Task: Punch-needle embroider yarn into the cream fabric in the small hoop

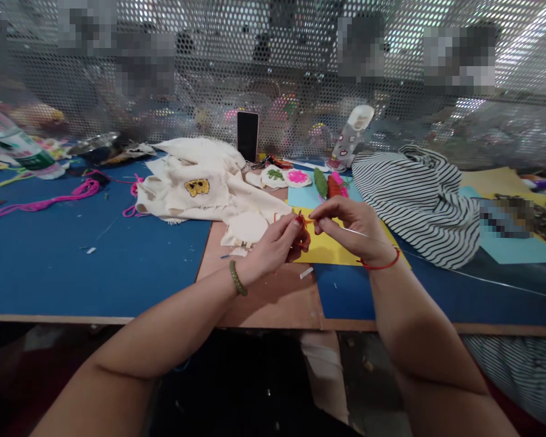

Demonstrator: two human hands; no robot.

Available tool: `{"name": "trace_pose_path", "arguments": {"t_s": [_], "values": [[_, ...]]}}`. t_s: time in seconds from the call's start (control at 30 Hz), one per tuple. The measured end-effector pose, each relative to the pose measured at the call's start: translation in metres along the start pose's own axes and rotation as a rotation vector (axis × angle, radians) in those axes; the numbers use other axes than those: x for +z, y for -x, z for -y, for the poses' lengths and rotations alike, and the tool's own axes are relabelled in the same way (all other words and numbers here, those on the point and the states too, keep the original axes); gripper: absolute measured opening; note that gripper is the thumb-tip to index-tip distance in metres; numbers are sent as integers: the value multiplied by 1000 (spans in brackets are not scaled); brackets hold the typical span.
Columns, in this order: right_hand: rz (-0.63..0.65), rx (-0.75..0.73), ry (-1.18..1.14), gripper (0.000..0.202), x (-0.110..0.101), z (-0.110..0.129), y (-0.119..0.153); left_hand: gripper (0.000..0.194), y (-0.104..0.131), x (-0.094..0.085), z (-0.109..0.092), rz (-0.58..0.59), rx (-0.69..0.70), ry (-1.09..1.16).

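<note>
My left hand [277, 243], wearing a green beaded bracelet, pinches a small red-orange yarn piece [303, 240] above the yellow sheet. Close beside it, my right hand [350, 226] is closed with thumb and forefinger pressed together on a thin pale wire [477, 277]. That wire runs back past the wrist to the right edge. A short orange strand spans the gap between the hands. Beyond my fingers lie a green yarn leaf shape [320, 182] and a rust-coloured yarn bundle [335, 184] with pink yarn. Fingers hide part of the yarn piece.
Cream cloth [200, 182] with a yellow embroidered patch lies left of centre. A phone [247, 136] stands against the perforated metal screen [218, 79]. Striped fabric [418, 200] is heaped at right. Magenta yarn [73, 194] and a plastic bottle [22, 145] are at left.
</note>
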State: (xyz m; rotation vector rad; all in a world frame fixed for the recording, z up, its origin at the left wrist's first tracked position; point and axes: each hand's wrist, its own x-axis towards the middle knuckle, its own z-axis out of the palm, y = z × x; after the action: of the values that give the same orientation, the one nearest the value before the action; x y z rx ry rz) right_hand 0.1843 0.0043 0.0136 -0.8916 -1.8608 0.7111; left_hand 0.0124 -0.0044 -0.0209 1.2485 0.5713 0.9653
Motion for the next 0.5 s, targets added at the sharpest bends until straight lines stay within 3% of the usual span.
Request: {"name": "trace_pose_path", "arguments": {"t_s": [0.5], "values": [[-3, 45, -130, 7, -1, -8, 0, 36, 2, 0, -3, 63, 20, 4]]}}
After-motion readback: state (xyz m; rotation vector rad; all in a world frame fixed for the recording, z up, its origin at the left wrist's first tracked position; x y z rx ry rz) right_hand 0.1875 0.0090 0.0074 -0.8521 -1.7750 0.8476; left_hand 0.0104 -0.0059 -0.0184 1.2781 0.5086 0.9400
